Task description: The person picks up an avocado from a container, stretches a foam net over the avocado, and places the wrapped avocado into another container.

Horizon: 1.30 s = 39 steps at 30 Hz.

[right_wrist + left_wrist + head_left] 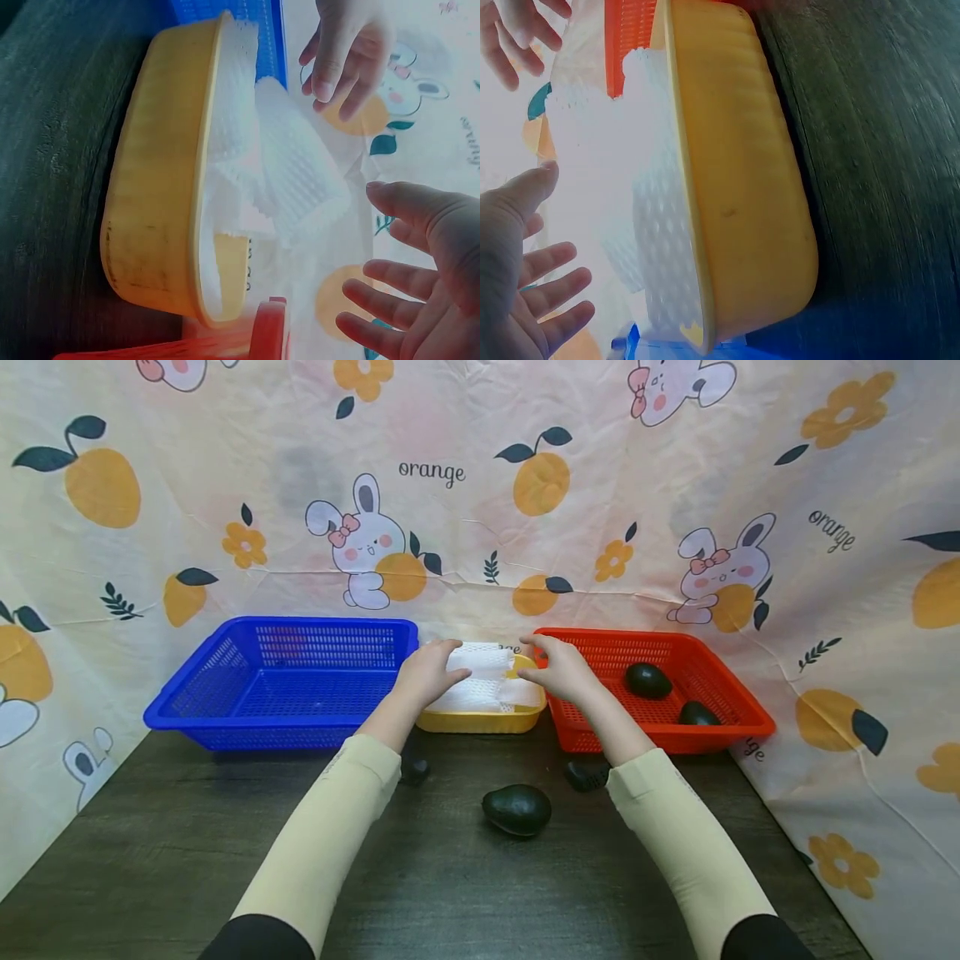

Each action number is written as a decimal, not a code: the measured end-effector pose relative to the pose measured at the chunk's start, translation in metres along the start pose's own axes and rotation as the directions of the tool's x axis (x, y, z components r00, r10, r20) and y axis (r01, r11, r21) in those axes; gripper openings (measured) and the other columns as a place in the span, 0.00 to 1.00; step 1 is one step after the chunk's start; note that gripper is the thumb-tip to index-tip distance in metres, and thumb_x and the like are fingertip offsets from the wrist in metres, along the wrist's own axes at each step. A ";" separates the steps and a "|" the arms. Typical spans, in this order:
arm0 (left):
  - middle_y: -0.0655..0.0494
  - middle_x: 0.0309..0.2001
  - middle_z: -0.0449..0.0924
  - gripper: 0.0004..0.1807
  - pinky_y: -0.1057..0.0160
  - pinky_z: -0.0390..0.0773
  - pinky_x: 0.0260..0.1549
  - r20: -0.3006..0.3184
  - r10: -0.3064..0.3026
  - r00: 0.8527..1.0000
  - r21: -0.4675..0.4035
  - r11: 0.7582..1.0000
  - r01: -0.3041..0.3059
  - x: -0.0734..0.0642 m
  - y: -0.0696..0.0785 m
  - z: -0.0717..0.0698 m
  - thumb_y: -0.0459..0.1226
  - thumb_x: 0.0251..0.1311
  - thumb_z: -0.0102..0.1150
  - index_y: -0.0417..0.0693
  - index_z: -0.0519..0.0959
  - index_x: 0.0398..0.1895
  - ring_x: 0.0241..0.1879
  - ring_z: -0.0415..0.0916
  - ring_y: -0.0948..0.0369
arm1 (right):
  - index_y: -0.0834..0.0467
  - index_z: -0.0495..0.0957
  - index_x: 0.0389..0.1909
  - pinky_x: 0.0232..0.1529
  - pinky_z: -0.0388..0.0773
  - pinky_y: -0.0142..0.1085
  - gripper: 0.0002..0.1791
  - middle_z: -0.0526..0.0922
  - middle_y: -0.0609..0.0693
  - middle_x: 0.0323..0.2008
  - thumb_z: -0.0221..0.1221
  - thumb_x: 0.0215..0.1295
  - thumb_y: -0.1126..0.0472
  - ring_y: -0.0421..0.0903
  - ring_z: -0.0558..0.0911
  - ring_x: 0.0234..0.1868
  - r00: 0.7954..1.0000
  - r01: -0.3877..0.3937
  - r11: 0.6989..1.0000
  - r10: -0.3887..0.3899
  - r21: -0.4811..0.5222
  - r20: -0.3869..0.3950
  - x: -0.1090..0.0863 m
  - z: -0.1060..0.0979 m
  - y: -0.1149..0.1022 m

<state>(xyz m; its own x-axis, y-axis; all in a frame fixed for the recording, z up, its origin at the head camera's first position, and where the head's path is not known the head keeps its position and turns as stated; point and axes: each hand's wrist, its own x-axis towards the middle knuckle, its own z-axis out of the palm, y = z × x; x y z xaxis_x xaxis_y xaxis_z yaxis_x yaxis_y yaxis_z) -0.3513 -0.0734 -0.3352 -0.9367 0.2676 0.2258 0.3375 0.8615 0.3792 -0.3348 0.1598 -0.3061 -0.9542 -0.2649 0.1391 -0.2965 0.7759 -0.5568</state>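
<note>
White foam net sleeves (476,677) fill a small yellow basket (480,722) at the back middle of the table. My left hand (429,670) hovers at the left side of the sleeves, its fingers spread and holding nothing. On the opposite side my right hand (561,670) reaches over the basket's right end, fingers apart and nothing between them. In the right wrist view one foam sleeve (296,157) sticks up above the basket rim. A dark green avocado (517,810) lies on the table in front, between my forearms.
A blue basket (277,723) stands at the left. The red basket (660,739) at the right holds avocados (648,681). Small black objects (585,776) lie near both wrists. A printed cloth (465,543) hangs behind everything.
</note>
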 end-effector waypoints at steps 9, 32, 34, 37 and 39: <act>0.46 0.63 0.70 0.32 0.49 0.65 0.58 0.043 -0.027 0.999 -0.051 0.998 0.029 0.009 0.001 0.007 0.48 0.62 0.60 0.47 0.68 0.67 0.61 0.66 0.48 | 0.52 0.65 0.69 0.59 0.65 0.54 0.34 0.69 0.57 0.64 0.64 0.61 0.57 0.58 0.68 0.62 0.998 -0.012 1.000 0.011 0.008 0.069 0.023 0.009 0.005; 0.48 0.60 0.73 0.28 0.45 0.66 0.54 0.011 -0.009 1.000 0.071 0.997 0.008 0.021 0.004 0.025 0.45 0.63 0.59 0.51 0.70 0.66 0.58 0.70 0.48 | 0.57 0.77 0.59 0.55 0.72 0.46 0.22 0.75 0.55 0.59 0.62 0.62 0.65 0.57 0.73 0.59 0.997 -0.010 0.999 0.006 0.045 0.073 0.045 0.032 0.006; 0.48 0.60 0.74 0.27 0.44 0.66 0.54 0.009 -0.015 1.000 0.080 0.997 0.014 0.021 0.005 0.025 0.45 0.63 0.59 0.51 0.70 0.66 0.58 0.70 0.49 | 0.56 0.79 0.56 0.55 0.72 0.47 0.19 0.77 0.55 0.57 0.62 0.63 0.64 0.56 0.73 0.58 0.998 -0.012 1.000 0.011 0.029 0.055 0.046 0.033 0.005; 0.48 0.59 0.74 0.26 0.45 0.65 0.55 0.006 -0.023 1.000 0.082 0.996 0.022 0.021 0.004 0.025 0.44 0.64 0.59 0.50 0.71 0.65 0.58 0.70 0.49 | 0.56 0.80 0.54 0.56 0.71 0.47 0.17 0.78 0.56 0.54 0.62 0.64 0.62 0.56 0.73 0.58 0.999 -0.014 1.000 0.014 0.006 0.034 0.046 0.035 0.005; 0.48 0.59 0.74 0.26 0.45 0.65 0.55 0.004 -0.024 1.000 0.087 0.996 0.023 0.021 0.004 0.024 0.44 0.64 0.59 0.50 0.72 0.64 0.58 0.70 0.49 | 0.56 0.81 0.53 0.57 0.70 0.47 0.16 0.79 0.55 0.53 0.62 0.64 0.61 0.56 0.73 0.58 1.000 -0.017 1.000 0.017 -0.005 0.019 0.047 0.036 0.004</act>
<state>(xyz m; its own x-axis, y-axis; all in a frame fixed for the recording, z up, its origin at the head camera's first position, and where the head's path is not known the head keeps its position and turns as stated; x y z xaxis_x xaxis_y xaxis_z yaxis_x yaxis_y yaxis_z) -0.3723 -0.0542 -0.3509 -0.9448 0.2488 0.2132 0.3063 0.9017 0.3052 -0.3792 0.1304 -0.3312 -0.9582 -0.2622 0.1142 -0.2804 0.7834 -0.5547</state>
